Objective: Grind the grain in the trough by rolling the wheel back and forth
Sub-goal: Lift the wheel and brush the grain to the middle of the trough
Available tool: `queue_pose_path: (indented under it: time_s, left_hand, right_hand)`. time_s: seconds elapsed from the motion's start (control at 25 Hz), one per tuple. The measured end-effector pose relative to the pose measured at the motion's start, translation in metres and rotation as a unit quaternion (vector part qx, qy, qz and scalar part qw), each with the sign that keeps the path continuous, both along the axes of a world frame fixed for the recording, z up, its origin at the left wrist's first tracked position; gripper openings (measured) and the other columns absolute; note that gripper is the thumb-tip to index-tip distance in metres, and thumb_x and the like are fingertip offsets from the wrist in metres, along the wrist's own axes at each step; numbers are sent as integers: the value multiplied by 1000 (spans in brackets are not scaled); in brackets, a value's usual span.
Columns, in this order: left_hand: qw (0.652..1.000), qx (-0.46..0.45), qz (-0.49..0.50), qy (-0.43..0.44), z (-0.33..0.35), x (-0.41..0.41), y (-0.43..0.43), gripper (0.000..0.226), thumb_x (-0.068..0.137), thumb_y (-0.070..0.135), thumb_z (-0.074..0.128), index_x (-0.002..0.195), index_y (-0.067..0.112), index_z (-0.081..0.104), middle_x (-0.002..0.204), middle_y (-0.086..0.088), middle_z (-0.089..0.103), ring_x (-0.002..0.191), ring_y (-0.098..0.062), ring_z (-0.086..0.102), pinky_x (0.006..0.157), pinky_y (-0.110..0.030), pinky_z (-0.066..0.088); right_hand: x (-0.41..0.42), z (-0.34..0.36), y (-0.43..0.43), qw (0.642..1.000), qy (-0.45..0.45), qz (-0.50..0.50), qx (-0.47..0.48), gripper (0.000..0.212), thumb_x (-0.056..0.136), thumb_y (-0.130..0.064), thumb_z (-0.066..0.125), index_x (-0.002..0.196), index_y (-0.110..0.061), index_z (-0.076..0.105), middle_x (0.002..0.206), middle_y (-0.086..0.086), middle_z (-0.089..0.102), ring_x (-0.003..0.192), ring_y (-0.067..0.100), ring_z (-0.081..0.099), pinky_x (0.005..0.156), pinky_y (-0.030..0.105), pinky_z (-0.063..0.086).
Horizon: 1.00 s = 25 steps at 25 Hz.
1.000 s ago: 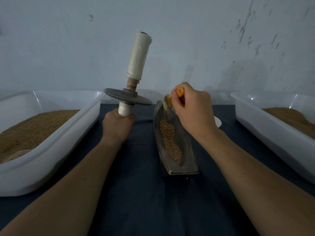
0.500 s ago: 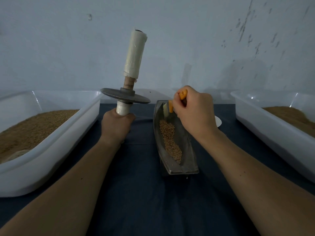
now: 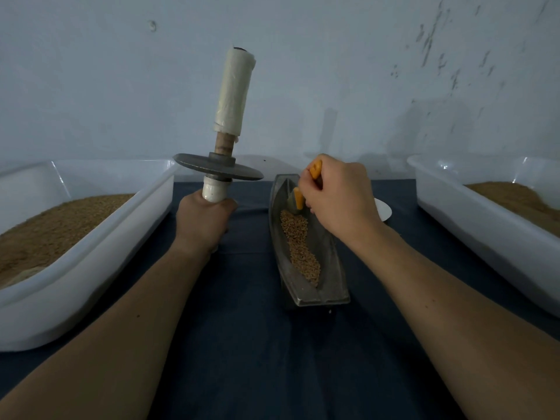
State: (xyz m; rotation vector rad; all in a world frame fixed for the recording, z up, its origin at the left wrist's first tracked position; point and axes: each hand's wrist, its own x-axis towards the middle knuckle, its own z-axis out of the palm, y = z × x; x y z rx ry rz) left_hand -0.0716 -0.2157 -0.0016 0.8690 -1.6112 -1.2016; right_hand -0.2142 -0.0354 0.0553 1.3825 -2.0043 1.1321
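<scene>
The orange tool [image 3: 299, 198] pinched in the right hand [image 3: 339, 198] is dipped lower, toward grain [image 3: 300, 247] beneath the fingers [image 3: 313, 194], while the wheel [image 3: 218, 170] is gripped aloft, unused, by the left hand [image 3: 203, 221].

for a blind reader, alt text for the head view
A left hand grips the grinding wheel by its handle, axle upright beside the trough; the right hand holds an orange-handled tool over the grain. White tubs flank them.

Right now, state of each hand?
Left hand: grips the lower handle of the grinding wheel, held upright beside the trough.
Right hand: holds an orange-handled tool over the trough's far end.
</scene>
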Motion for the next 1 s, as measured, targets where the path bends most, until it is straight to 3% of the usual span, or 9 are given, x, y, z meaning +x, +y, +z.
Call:
queue_pose_path:
  time_s: [0.12,0.28,0.36,0.48,0.56,0.76,0.88,1.0]
  left_hand:
    - [1000,-3,-4,1,1,1,0,23,71,30,73,85,14,64,57,0,60,48,-13,56,49,-33,51]
    - [1000,-4,3,3,1,1,2,21,72,29,74,83,14,63,57,0,60,49,-12,55,50,-33,50]
    - [1000,-6,2,1,1,1,2,20,73,29,74,83,15,63,58,1,60,50,-12,56,51,-33,51]
    - [1000,-8,-2,1,2,1,3,18,73,27,74,82,16,63,61,-1,60,52,-12,56,49,-31,51]
    - [1000,-10,-1,2,3,0,4,17,74,26,74,82,16,63,62,-2,60,53,-13,56,48,-29,50]
    - [1000,-7,-6,11,3,1,4,17,72,24,73,81,14,62,64,-5,59,53,-16,54,46,-29,47]
    - [1000,2,-16,22,3,1,2,19,69,24,72,80,12,61,62,-8,57,52,-19,50,49,-32,43]
    - [1000,-1,-17,18,3,0,2,20,70,25,73,80,12,62,62,-8,58,51,-18,51,50,-33,44]
  right_hand:
    - [1,6,0,999,4,6,-37,22,103,-21,57,83,-12,62,67,-2,65,61,13,66,62,41,58]
    - [7,8,2,1000,-1,15,4,23,103,-20,57,84,-10,63,69,1,66,63,14,67,65,40,59]
    - [11,20,8,1000,-1,4,-19,21,101,-21,58,82,-12,63,67,-3,63,61,9,63,63,33,58]
    - [26,55,23,996,6,-26,-89,25,95,-24,56,71,-17,56,59,-6,55,50,7,51,50,14,39]
    - [44,78,36,994,23,-22,-107,31,92,-25,52,63,-18,46,53,-3,45,44,12,40,44,15,29]
    - [93,92,61,998,55,8,2,40,89,-34,54,57,-23,32,48,-8,29,39,12,33,41,18,25]
    - [101,87,62,994,64,0,88,41,92,-35,53,60,-20,34,53,-5,32,43,11,32,47,26,25]
    - [99,84,59,991,63,-9,115,37,93,-34,53,63,-18,37,57,-3,35,47,12,34,49,28,28]
